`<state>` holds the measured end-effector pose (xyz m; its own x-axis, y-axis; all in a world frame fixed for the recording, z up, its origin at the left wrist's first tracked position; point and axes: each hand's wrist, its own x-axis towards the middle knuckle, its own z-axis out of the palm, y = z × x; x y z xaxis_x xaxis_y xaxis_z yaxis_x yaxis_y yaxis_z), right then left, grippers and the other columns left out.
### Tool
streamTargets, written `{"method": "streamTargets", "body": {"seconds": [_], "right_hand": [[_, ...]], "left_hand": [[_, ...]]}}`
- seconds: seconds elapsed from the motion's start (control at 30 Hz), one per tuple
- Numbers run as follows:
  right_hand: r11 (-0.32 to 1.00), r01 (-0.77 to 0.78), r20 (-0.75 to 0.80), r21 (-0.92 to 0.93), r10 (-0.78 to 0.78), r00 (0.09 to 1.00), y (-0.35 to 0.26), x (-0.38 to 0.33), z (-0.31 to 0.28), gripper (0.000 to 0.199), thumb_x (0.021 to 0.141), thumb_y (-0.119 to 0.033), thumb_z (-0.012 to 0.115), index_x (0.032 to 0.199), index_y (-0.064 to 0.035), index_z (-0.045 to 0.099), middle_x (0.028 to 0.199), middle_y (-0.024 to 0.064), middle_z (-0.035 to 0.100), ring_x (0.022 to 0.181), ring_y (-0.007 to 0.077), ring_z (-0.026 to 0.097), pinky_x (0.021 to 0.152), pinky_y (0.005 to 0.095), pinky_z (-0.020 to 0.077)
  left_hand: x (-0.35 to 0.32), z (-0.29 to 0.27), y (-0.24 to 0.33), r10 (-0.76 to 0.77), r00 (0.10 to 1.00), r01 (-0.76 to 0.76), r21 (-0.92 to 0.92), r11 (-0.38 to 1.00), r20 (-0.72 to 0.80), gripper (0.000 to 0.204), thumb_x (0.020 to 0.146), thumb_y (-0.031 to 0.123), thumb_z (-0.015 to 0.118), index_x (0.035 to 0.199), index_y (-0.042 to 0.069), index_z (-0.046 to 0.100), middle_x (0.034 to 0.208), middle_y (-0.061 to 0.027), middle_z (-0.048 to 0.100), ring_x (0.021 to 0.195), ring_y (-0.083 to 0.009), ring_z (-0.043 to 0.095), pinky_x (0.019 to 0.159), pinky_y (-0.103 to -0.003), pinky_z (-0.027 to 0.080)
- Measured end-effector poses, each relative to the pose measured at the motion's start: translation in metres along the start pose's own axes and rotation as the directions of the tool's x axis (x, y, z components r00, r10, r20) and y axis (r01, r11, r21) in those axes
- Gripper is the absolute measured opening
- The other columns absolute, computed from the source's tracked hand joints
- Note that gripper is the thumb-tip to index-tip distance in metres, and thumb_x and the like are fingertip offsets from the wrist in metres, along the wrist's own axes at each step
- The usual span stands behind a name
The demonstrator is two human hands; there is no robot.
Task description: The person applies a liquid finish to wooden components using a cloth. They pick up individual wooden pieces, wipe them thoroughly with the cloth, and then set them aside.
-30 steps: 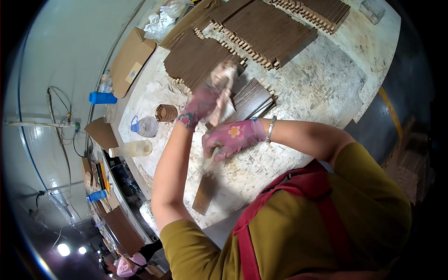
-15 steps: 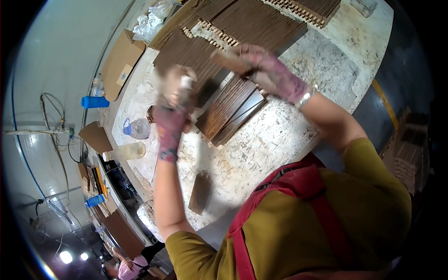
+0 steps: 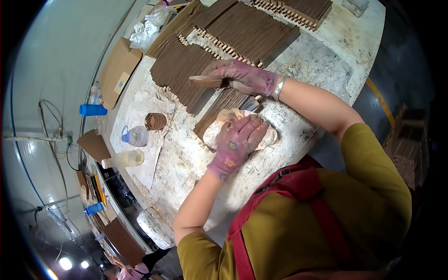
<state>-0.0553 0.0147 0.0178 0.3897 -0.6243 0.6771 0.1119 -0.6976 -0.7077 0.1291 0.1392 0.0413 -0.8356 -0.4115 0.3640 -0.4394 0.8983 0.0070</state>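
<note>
My left hand [image 3: 239, 140], in a purple flowered glove, presses a crumpled pale cloth [image 3: 214, 134] onto a small group of brown wooden slats [image 3: 208, 120]. Its fingers are closed over the cloth, which hides part of the slats. Just beyond, my right hand [image 3: 245, 78], gloved alike, grips a flat brown block [image 3: 204, 82] between thumb and fingers. The block is held above the slats, and its far side is hidden. A large bank of brown slats [image 3: 179, 72] with pale peg-like ends lies beyond both hands.
More slats [image 3: 252, 28] lie at the far side of the worktable [image 3: 182, 163]. To the left are a brown ring-shaped piece [image 3: 155, 121], a clear jug [image 3: 138, 136], a cloudy bottle [image 3: 128, 158], a blue cup [image 3: 93, 109] and a cardboard box [image 3: 120, 70]. Another person shows at lower left.
My left hand has swung right and toward me, bringing the cloth down onto the slats. My right hand has moved left and slightly down with the block still in it.
</note>
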Motion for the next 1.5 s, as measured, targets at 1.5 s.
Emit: {"method": "streamTargets", "body": {"seconds": [1.5], "right_hand": [[0.474, -0.2, -0.16, 0.857, 0.615, 0.772, -0.067, -0.119, -0.047, 0.044, 0.103, -0.025, 0.05, 0.138, 0.0014, 0.048, 0.131, 0.0168, 0.058, 0.117, 0.0266, 0.059, 0.097, 0.0394, 0.0508]], "left_hand": [[-0.226, -0.115, -0.021, -0.742, 0.398, 0.069, -0.824, -0.563, 0.54, 0.089, 0.091, 0.063, 0.053, 0.148, -0.002, 0.034, 0.139, -0.0257, 0.052, 0.119, -0.0405, 0.058, 0.1, -0.047, 0.05]]}}
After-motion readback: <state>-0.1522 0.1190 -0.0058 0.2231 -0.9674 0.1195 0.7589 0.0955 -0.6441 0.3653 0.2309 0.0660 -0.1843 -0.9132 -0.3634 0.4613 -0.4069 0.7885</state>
